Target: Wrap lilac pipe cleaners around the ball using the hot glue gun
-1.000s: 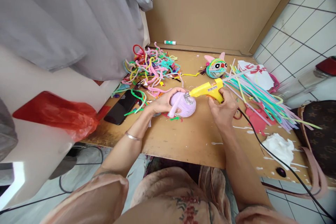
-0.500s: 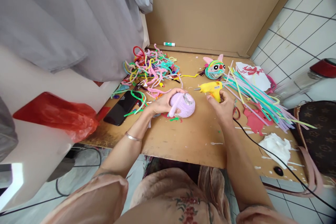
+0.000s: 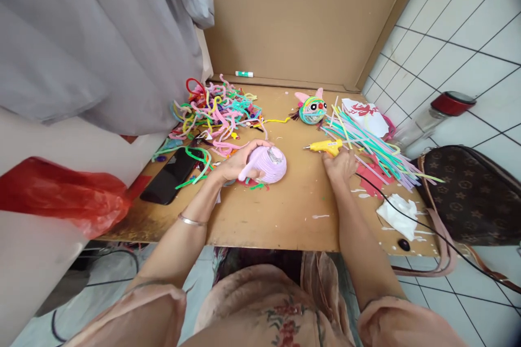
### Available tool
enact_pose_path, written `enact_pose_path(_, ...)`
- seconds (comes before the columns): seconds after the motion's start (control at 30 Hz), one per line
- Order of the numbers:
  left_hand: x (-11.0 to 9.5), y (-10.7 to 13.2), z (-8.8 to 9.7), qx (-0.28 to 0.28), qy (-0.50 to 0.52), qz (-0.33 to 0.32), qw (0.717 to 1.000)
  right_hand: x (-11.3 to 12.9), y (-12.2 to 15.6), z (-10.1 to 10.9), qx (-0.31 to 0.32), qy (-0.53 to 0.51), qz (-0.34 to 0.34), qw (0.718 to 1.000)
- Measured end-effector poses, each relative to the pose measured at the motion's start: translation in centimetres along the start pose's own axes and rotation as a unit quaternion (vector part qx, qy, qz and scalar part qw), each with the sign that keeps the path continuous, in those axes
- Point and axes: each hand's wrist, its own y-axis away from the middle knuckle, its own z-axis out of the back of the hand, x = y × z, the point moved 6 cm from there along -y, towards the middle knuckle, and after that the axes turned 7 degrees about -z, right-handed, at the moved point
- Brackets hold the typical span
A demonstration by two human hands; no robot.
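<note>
My left hand (image 3: 240,164) is closed around a ball wrapped in lilac pipe cleaner (image 3: 272,167), with a greyish patch uncovered at its top. A loose lilac end sticks out toward my wrist. In my right hand (image 3: 341,165) is a yellow glue gun (image 3: 325,146), its nozzle pointing left, apart from the ball. A finished-looking ball figure with pink ears, eyes and a red nose (image 3: 312,108) sits farther back. Green and red scraps (image 3: 258,186) lie just under the lilac ball.
A tangle of coloured pipe cleaners (image 3: 223,108) and a black phone (image 3: 170,176) lie left. Straight pipe cleaners (image 3: 370,143), a white tissue (image 3: 399,216), a glass bottle with red lid (image 3: 451,104) and a brown handbag (image 3: 476,195) are right. The gun's black cord (image 3: 431,230) crosses the right side.
The view has shifted right. My right hand has lowered the glue gun, which now lies flatter and nearer the table. My left hand keeps its hold on the lilac ball.
</note>
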Motion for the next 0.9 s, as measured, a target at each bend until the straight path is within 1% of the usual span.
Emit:
enact_pose_path(0.13, 0.4, 0.1, 0.2, -0.004, -0.005, 0.002, 1.000, 0.0, 0.1, -0.4, 0.004, 0.013, 0.016, 1.000)
enact_pose_path(0.2, 0.6, 0.1, 0.2, -0.004, -0.009, 0.005, 1.000, 0.2, 0.0, -0.1, 0.003, 0.005, 0.023, 1.000)
enact_pose_path(0.3, 0.5, 0.0, 0.2, -0.006, -0.005, 0.004, 1.000, 1.9, 0.6, 1.6, 0.001, -0.037, 0.063, 0.997)
enact_pose_path(0.37, 0.3, 0.0, 0.0, -0.005, -0.001, 0.003, 1.000, 4.3, 1.8, 3.7, 0.015, -0.119, 0.122, 0.985)
enact_pose_path(0.43, 0.1, -0.1, -0.1, 0.000, -0.009, 0.005, 1.000, 7.6, 3.9, 6.0, 0.068, -0.211, 0.216, 0.951)
enact_pose_path(0.47, -0.1, -0.1, -0.2, -0.001, -0.016, 0.003, 1.000, 9.3, 5.3, 7.1, 0.101, -0.232, 0.265, 0.930)
enact_pose_path(0.53, -0.2, -0.2, -0.2, -0.003, -0.025, 0.003, 1.000, 12.6, 7.9, 9.1, 0.145, -0.241, 0.357, 0.891)
enact_pose_path(0.6, -0.3, -0.1, -0.1, -0.007, -0.033, 0.001, 0.999, 15.2, 9.9, 10.3, 0.166, -0.232, 0.435, 0.854)
enact_pose_path(0.67, -0.3, -0.1, -0.1, -0.009, -0.035, -0.001, 0.999, 16.7, 10.7, 10.8, 0.171, -0.237, 0.472, 0.832)
enact_pose_path(0.7, -0.2, -0.1, -0.1, -0.008, -0.035, 0.001, 0.999, 16.9, 10.7, 10.8, 0.173, -0.245, 0.473, 0.829)
enact_pose_path(0.77, -0.1, -0.1, 0.0, -0.004, -0.035, 0.009, 0.999, 16.7, 9.7, 10.5, 0.185, -0.278, 0.440, 0.834)
enact_pose_path(0.83, -0.1, -0.1, -0.1, 0.001, -0.033, 0.012, 0.999, 15.7, 8.4, 9.9, 0.205, -0.329, 0.377, 0.841)
enact_pose_path(0.9, -0.1, -0.2, -0.2, 0.008, -0.021, 0.007, 1.000, 14.5, 7.4, 9.1, 0.225, -0.379, 0.310, 0.842)
